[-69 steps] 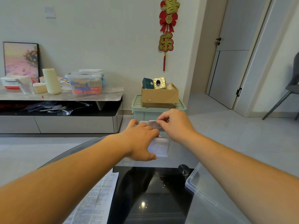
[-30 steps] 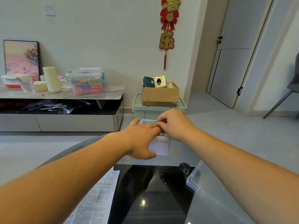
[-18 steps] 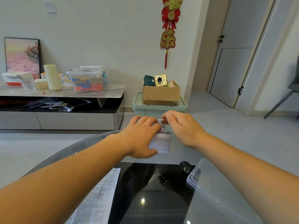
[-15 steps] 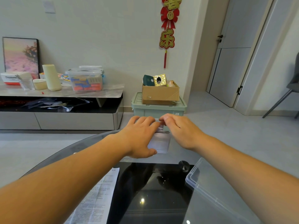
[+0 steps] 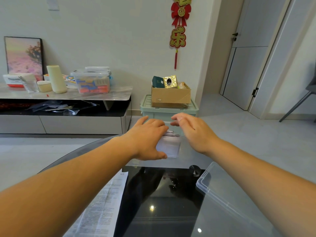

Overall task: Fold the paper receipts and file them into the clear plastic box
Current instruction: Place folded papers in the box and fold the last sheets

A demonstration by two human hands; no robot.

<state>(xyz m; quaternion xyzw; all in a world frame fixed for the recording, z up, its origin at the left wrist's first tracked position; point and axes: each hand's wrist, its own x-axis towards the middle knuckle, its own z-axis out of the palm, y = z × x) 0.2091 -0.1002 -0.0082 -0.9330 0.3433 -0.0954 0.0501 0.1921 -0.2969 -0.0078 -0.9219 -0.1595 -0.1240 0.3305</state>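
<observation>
A small clear plastic box (image 5: 170, 147) stands on the far part of the glass table (image 5: 171, 202). Folded paper receipts (image 5: 169, 133) stick up inside it at its top edge. My left hand (image 5: 147, 139) grips the box from the left, thumb along its near lower side and fingers over its top. My right hand (image 5: 193, 130) hovers just right of the box with relaxed fingers, holding nothing. An unfolded printed receipt (image 5: 100, 207) lies on the table under my left forearm. The box's clear lid (image 5: 227, 199) lies flat at the near right.
Beyond the table stands a green storage bin (image 5: 169, 112) with a cardboard box (image 5: 171, 95) on top. A low TV cabinet (image 5: 65, 106) with containers sits at the left wall. A grey chair (image 5: 301, 100) is at the far right, near a door.
My right hand has let go of the receipts at the box top and lifted slightly to the right, its fingers opening. My left hand keeps its hold on the box.
</observation>
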